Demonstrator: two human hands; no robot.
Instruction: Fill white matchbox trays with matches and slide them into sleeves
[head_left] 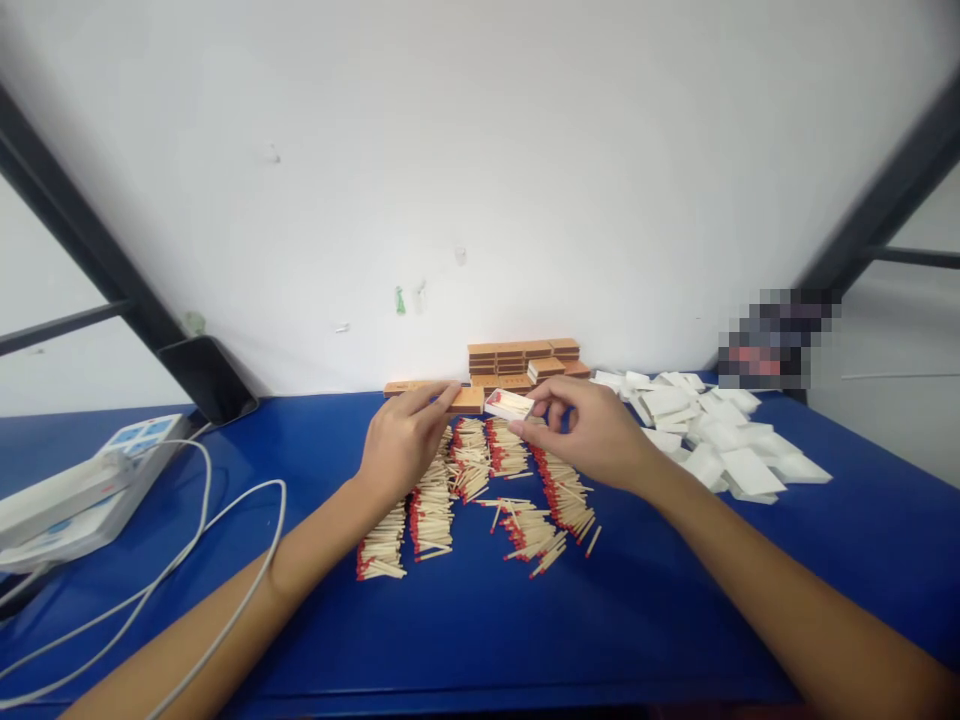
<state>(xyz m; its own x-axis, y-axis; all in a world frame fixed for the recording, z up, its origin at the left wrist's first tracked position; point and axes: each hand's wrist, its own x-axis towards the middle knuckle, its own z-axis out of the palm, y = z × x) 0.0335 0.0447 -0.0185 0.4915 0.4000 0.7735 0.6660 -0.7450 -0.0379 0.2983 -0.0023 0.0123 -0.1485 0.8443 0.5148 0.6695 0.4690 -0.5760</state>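
My right hand [589,425] pinches a white matchbox tray [510,404] by its right end. Red-tipped matches lie inside the tray, which is held above the rows of loose matches [431,505]. To its left, my left hand [405,440] has its fingers closed at the left end of an orange matchbox sleeve [469,401]. The sleeve's right end is close to the tray; its left end is hidden by my fingers. Beneath both hands, matches lie in several bunches, with a looser pile [531,530] nearer the front.
Orange matchboxes [525,352] are stacked against the wall. White empty trays [720,425] form a heap at the right of the blue table [465,640]. A power strip [82,490] and a white cable [206,480] lie at left, the cable crossing near my left forearm.
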